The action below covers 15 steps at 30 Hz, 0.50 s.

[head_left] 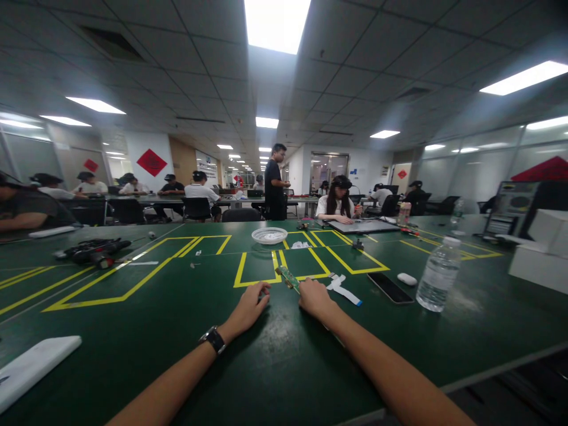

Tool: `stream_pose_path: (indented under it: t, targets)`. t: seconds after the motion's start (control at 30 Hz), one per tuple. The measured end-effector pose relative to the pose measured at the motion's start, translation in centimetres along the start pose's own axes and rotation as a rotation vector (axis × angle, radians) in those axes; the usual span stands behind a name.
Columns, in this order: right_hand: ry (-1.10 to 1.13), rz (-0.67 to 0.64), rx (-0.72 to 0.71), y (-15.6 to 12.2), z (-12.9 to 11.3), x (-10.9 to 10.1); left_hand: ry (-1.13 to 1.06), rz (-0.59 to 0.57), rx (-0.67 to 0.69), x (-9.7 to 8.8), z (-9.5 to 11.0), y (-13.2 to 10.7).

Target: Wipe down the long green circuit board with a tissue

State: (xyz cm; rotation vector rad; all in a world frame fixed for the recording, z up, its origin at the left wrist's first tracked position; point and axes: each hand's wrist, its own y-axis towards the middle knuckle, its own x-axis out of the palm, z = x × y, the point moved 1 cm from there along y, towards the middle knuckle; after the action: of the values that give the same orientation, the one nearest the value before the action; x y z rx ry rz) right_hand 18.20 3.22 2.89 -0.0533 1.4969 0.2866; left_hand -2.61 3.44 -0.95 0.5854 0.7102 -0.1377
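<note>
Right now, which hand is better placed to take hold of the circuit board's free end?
Probably the left hand: it looks empty and near that end; the right hand holds the circuit board by its other end.

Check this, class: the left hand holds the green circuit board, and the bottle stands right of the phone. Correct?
No: the head view shows the right hand, not the left hand, holding the green circuit board. The rest stands.

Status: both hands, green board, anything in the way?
Right hand: gripping green circuit board. Left hand: loosely curled, no visible hold. White strip beside right hand; nothing visible between left hand and board.
</note>
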Motion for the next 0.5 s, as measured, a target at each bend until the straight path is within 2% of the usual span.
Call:
stream_pose_path:
  t: [0.2, 0.33, 0.4, 0.5]
  targets:
    - [0.026, 0.012, 0.02, -0.3, -0.4, -0.7, -0.024, 0.003, -0.006, -0.1, 0.0, 0.0]
    - [0.07, 0.105, 0.024, -0.6, -0.7, -1.8, -0.094, -0.002, -0.081, -0.1, 0.2, 0.2]
    - [0.11, 0.154, -0.017, -0.9, -1.3, -2.3, -0.197, -0.005, -0.16, 0.1, 0.5, 0.3]
    - [0.167, 0.211, -0.146, -1.7, -2.6, -2.6, -0.462, 0.005, -0.29, 0.7, 1.3, 0.4]
